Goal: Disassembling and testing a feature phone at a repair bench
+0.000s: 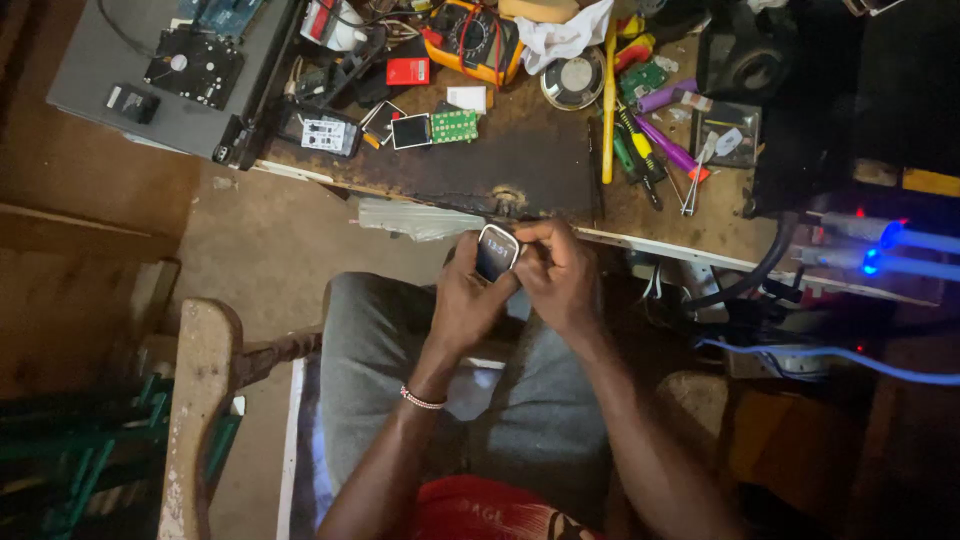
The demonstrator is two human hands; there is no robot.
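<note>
A small electronics repair workshop is shown. Just beyond the grip a worn wooden workbench [520,165] is seen, strewn with a yellow multimeter [472,38], screwdrivers [640,150], tweezers [695,180], a round speaker [573,78], a green circuit board [455,126] and small screens [410,131]. Farther up and left of the grip an opened hard drive [195,65] is laid on a grey case [120,60]. To the right, blue-lit cables [900,240] are plugged in.

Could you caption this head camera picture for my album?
Both hands, left and right, hold a small dark silver-rimmed phone over the lap.
</note>
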